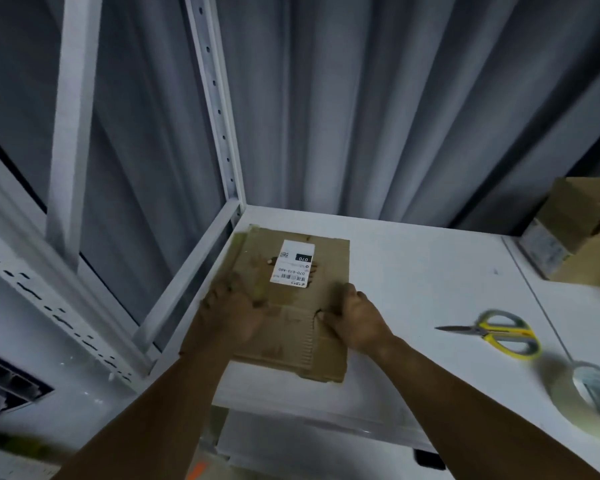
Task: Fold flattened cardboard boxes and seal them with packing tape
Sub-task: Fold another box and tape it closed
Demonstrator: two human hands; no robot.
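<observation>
A flattened brown cardboard box (329,268) with a white shipping label (293,263) lies on the white table (413,271) near its left corner. My left hand (231,313) grips the box's left edge, fingers curled over it. At the right edge, my right hand (355,318) holds the box with its thumb on the top face. A roll of clear packing tape (584,393) lies at the right, near the table's front edge. Motion blurs both hands slightly.
Yellow-handled scissors (492,332) lie on the table to the right of the box, blades pointing left. A folded cardboard box (575,230) stands at the far right. A white shelf post (219,109) rises at the table's back left corner, a grey curtain behind.
</observation>
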